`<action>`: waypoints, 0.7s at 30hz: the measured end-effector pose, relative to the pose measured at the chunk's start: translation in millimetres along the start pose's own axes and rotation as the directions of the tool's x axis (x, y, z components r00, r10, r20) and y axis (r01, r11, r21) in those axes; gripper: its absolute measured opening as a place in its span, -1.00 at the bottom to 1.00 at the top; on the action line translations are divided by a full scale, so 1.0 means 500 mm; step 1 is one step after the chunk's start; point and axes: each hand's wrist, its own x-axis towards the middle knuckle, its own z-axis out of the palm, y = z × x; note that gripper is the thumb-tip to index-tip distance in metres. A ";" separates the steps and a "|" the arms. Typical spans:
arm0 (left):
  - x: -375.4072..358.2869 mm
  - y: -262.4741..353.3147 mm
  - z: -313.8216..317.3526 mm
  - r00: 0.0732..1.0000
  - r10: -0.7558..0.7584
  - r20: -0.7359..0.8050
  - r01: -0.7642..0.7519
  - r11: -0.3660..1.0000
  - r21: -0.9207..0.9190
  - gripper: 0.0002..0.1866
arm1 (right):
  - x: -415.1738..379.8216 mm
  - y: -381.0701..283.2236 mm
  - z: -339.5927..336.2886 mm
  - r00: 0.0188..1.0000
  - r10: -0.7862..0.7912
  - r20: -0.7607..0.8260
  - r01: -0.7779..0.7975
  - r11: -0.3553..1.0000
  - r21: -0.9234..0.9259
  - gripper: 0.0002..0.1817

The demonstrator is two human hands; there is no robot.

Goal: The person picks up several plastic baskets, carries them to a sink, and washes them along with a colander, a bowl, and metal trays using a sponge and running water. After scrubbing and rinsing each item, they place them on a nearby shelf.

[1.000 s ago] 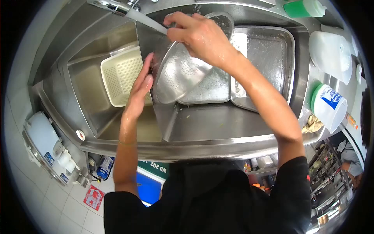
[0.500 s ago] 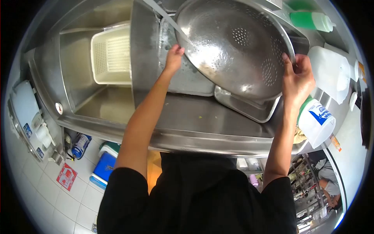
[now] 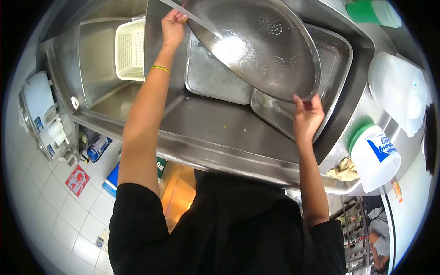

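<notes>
A large metal colander with clusters of small holes is tilted over the sink, wet and shiny inside. My left hand has its fingers closed at the colander's left rim. On the near right rim my right hand grips with thumb and fingers. A narrow pale strip crosses from the top edge to the colander's inside. Beneath the colander lie a flat metal tray and a deeper metal pan, both partly hidden by it.
The left basin holds a cream plastic basket. On the right ledge are a white tub with a blue label, a yellowish cloth and a translucent container. A green bottle lies behind. Another person is at lower right.
The colander has shifted left and towards the top, uncovering more of the pan on the right. My left hand has moved up and left along its rim; the right hand has moved left and lower.
</notes>
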 end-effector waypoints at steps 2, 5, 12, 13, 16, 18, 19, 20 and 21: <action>0.026 0.037 -0.031 0.984 0.168 -0.057 -0.143 0.942 0.303 -0.79 | 0.011 0.063 0.039 1.000 0.021 0.016 -0.021 1.000 0.008 -0.75; 0.023 0.149 -0.030 0.999 0.049 0.004 -0.046 0.898 0.437 -0.78 | 0.038 0.200 0.124 0.995 0.086 0.053 -0.080 0.992 -0.100 -0.82; 0.104 0.230 -0.005 0.871 0.263 0.415 -0.462 0.724 0.512 -0.72 | 0.075 0.198 0.241 0.820 0.437 0.369 -0.550 0.781 0.296 -0.76; 0.098 0.250 0.018 0.870 0.264 0.417 -0.463 0.729 0.504 -0.72 | 0.080 0.206 0.236 0.790 0.448 0.418 -0.584 0.757 0.293 -0.72; 0.096 0.263 0.057 0.865 0.186 0.466 -0.459 0.669 0.585 -0.68 | 0.088 0.224 0.221 0.666 0.481 0.571 -0.663 0.733 0.156 -0.68; 0.102 0.250 0.055 0.850 -0.123 0.512 -0.292 0.698 0.653 -0.68 | 0.087 0.229 0.200 0.624 0.501 0.600 -0.669 0.739 0.077 -0.67; 0.103 0.235 0.038 0.850 -0.128 0.511 -0.284 0.704 0.651 -0.68 | 0.083 0.230 0.187 0.572 0.517 0.636 -0.669 0.743 -0.002 -0.67; 0.114 0.202 0.000 0.790 -0.198 0.581 -0.365 0.610 0.704 -0.70 | 0.081 0.233 0.173 0.568 0.521 0.637 -0.669 0.744 -0.012 -0.67; 0.109 0.189 -0.023 0.726 -0.268 0.633 -0.452 0.509 0.733 -0.70 | 0.087 0.230 0.155 0.530 0.536 0.657 -0.665 0.743 -0.070 -0.66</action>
